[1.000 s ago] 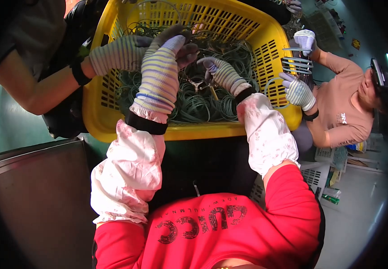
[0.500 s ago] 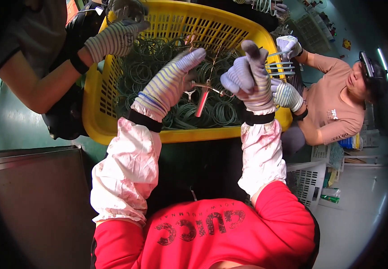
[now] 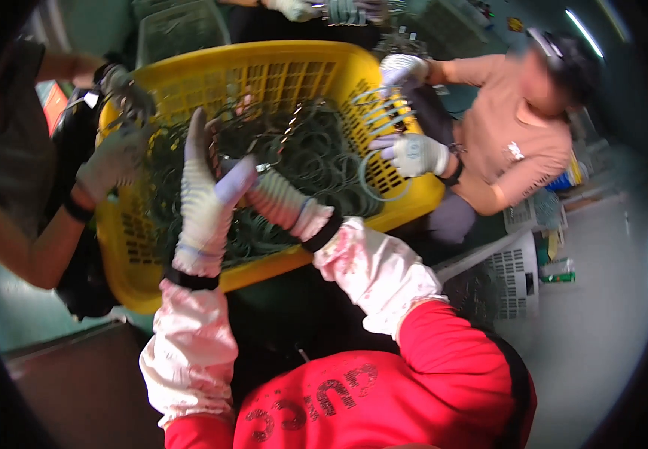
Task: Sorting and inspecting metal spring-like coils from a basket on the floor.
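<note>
Poised by chain (image 3: 292, 123) over greenish coils (image 3: 316, 153) in yellow basket (image 3: 271, 272), with thumb apart on left hand (image 3: 206, 198), cannot tell grip of right hand (image 3: 279, 200), might snag loops if pulling chain blind.

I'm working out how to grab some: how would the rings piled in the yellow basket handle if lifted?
The rings would probably snag on one another, since they lie overlapping in a jumble. Each looks fairly light, being thin and hollow in the middle. A handful might shift loosely, as nothing visible ties the heap in the basket together.
</note>
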Motion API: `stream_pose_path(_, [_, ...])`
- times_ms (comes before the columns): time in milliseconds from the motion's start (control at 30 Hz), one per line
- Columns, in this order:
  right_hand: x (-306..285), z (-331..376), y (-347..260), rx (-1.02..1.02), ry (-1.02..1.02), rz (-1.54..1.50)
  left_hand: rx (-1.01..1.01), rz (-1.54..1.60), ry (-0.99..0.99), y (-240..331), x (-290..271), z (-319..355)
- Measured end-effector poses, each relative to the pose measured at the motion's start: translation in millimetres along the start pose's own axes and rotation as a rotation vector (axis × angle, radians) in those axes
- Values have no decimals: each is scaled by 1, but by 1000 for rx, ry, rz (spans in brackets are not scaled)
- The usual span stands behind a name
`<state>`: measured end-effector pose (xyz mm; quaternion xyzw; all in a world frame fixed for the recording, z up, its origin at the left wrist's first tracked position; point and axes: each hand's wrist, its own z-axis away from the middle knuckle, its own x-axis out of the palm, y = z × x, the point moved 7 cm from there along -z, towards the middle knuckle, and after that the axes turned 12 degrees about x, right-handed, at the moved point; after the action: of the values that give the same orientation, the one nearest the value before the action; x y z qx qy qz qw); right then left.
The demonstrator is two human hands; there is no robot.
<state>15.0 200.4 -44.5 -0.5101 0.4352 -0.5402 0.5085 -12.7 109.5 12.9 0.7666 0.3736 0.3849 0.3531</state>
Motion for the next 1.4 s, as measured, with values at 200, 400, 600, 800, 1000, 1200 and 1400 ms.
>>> stream_pose_path(200, [-12, 3, -3, 183, 146, -21, -226, 590, 45, -23, -28, -3])
stream_pose_path(400, [6, 6, -6, 57, 16, 18, -171, 73, 286, -21, -53, -2])
stream_pose_path(600, [10, 5, -9, -1, -38, 52, -65, 41, 279, -8, -51, -3])
stream_pose_path(800, [9, 11, -19, -33, 50, 187, -150, 63, 320, -17, -65, -4])
stream_pose_path(1000, [12, 15, -18, -75, -69, 222, -380, 193, 396, -28, -76, -7])
stream_pose_path(1200, [20, 10, -1, -71, -113, -44, -523, 370, 311, -43, -88, -6])
stream_pose_path(1400, [-15, -7, 4, -22, 150, 63, -380, 334, 131, -37, -44, -8])
